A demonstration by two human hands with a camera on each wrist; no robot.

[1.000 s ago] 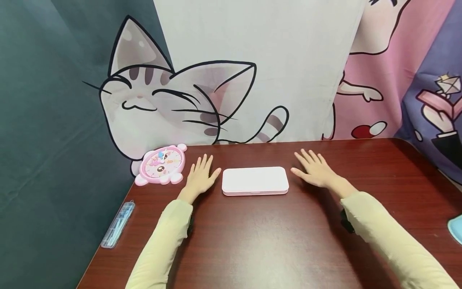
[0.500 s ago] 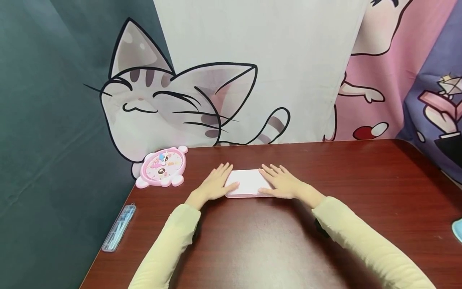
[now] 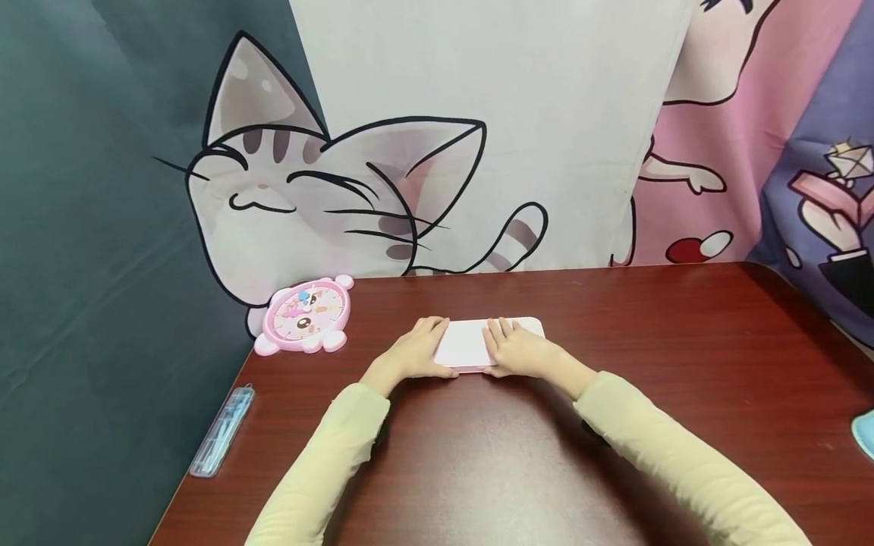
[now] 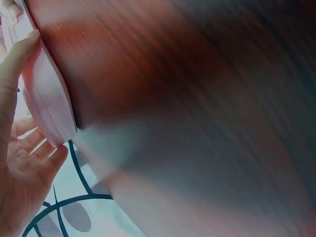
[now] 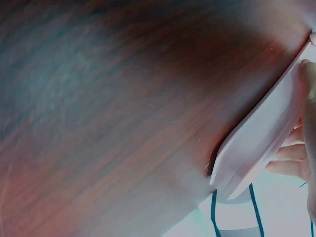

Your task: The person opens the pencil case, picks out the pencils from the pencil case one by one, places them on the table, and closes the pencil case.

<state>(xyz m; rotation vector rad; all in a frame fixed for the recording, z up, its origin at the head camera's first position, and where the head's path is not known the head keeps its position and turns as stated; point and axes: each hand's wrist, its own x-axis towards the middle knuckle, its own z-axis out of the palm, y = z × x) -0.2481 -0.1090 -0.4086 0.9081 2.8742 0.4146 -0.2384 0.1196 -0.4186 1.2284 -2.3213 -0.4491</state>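
A flat white-and-pink pencil case (image 3: 466, 343) lies on the table, its long side toward me. My left hand (image 3: 415, 352) grips its left end, the thumb along the front edge. In the left wrist view, the fingers of that left hand (image 4: 27, 173) bend round the end of the case (image 4: 52, 98). My right hand (image 3: 522, 353) holds the case right of the middle, fingers over the lid and thumb at the front edge. The right wrist view has the right thumb against the side of the case (image 5: 261, 128), where a seam runs lengthwise.
A pink animal-shaped clock (image 3: 307, 315) lies at the table's back left corner. A clear bluish slim box (image 3: 222, 432) sits by the left edge. Part of a light blue thing (image 3: 864, 434) shows at the right. A cartoon cloth (image 3: 580, 114) hangs behind the brown table (image 3: 505, 462).
Both hands came inward from either side of the pencil case and took hold of it. Their spread fingers have curled in on its lid and edges.
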